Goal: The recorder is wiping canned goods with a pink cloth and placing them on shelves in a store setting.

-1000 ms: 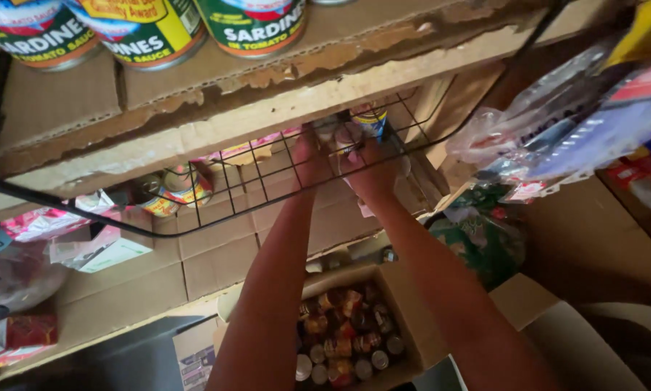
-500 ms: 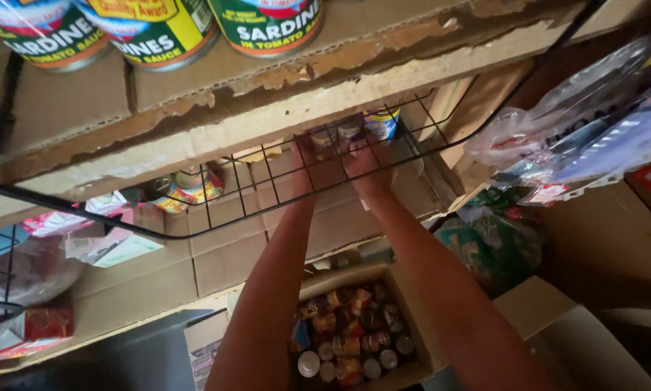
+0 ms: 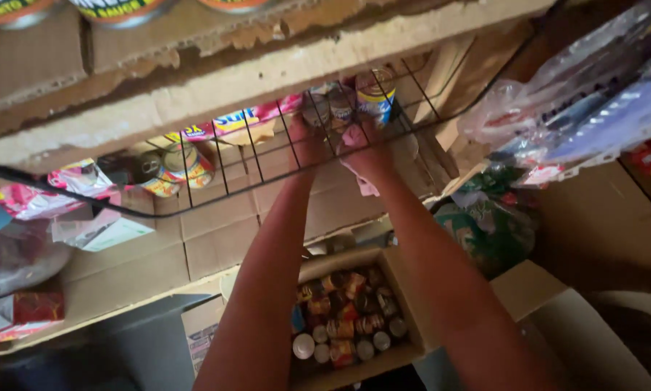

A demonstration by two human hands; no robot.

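Both hands raised up to a black wire shelf [image 3: 217, 174], seen from below through the wires. Left hand [image 3: 307, 137] curled around a small can [image 3: 317, 107] standing on the shelf, fingers closed on its lower side. Right hand [image 3: 365, 148] just beside it, pressing a pink cloth [image 3: 360, 174] against the wires, fingers bent over the cloth; grip on any can impossible to tell. Second small can [image 3: 340, 105] between the two hands, and a can with a blue and yellow label [image 3: 376, 94] just above the right hand, all three close together at the far end of the shelf. Well to the left of the hands, on the same shelf, two more cans lying tilted [image 3: 173, 166] among pink packets [image 3: 72, 177]. Below the forearms, an open cardboard box [image 3: 405, 289] packed with upright small cans [image 3: 343, 318]. To the right of the right hand, hanging clear plastic bags [image 3: 579, 101] and a green bag [image 3: 485, 224] lower down. Above the hands, a cardboard-lined upper shelf [image 3: 195, 80] with large cans [image 3: 115, 9] at its edge.
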